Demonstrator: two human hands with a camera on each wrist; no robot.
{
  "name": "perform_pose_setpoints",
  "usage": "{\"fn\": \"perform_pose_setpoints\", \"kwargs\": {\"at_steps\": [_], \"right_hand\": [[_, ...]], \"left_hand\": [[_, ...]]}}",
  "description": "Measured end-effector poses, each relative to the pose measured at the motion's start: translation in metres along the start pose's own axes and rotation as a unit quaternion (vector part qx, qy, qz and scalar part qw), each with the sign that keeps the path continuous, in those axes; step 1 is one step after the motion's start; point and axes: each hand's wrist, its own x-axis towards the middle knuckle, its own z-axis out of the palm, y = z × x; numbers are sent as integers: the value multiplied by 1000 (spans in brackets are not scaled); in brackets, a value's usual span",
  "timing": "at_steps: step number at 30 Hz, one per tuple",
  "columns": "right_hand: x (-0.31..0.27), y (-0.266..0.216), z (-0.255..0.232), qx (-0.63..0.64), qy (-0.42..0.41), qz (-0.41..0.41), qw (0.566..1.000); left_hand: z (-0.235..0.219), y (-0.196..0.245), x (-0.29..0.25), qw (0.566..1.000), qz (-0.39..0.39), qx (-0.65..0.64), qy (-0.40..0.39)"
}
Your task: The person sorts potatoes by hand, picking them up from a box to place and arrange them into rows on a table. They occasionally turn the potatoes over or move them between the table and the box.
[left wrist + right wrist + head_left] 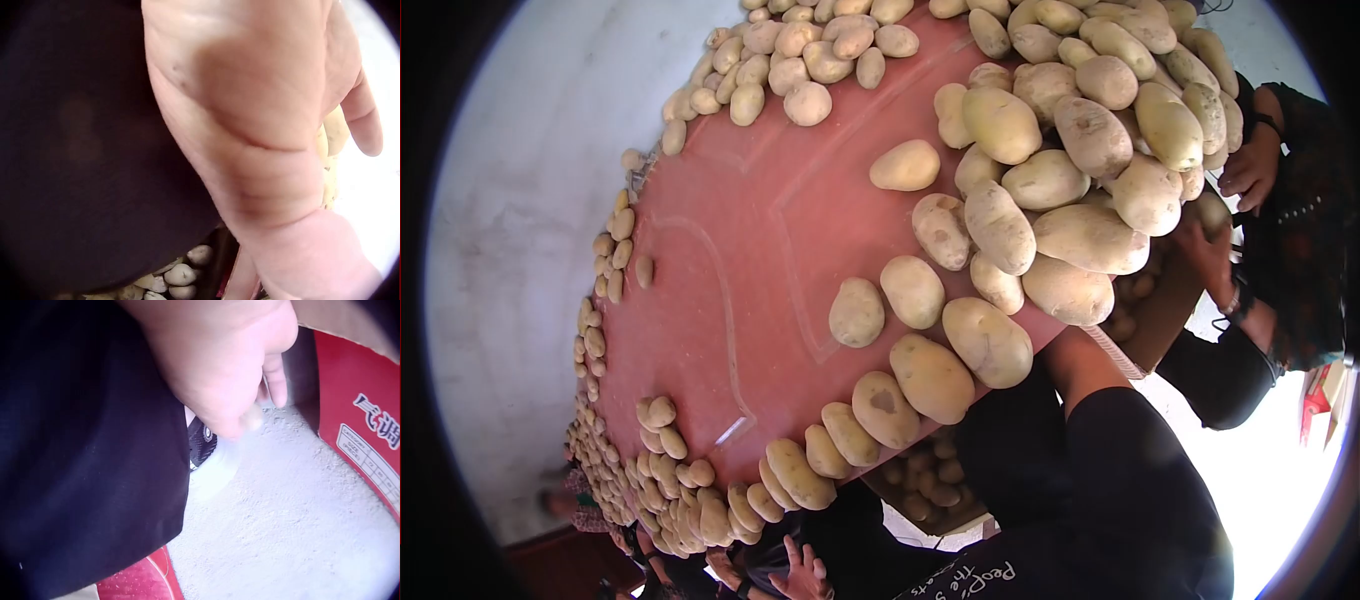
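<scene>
In the left wrist view my left hand (250,94) fills the upper middle, with its palm side and wrist towards the camera. One finger extends down at the right, and the others are mostly hidden. Dark cloth (75,144) lies right beside this hand; below it are several potatoes (180,274). My right hand (219,369) hangs with loosely bent fingers above a pale rough floor (281,506) in the right wrist view, near a red printed carton (359,394). Nothing shows in its grasp.
A red tabletop (690,210) carries potatoes along its edges and a large heap (1060,180) at one end. Under the table stands a box of potatoes (925,480). Another person's hands (1215,245) hold a potato at the right. A spread hand (800,570) appears below.
</scene>
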Motion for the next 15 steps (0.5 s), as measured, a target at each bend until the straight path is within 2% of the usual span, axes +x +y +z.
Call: {"fn": "perform_pose_setpoints", "kwargs": {"at_steps": [3, 6, 15], "right_hand": [[-11, 19, 8, -6, 5, 4, 1000], [-23, 34, 13, -23, 8, 6, 1000], [-53, 66, 19, -63, 10, -5, 998]], "left_hand": [[12, -5, 5, 998, 12, 20, 57], [-11, 2, -4, 999, 29, -17, 10], [-11, 3, -4, 999, 21, -39, 17]]}}
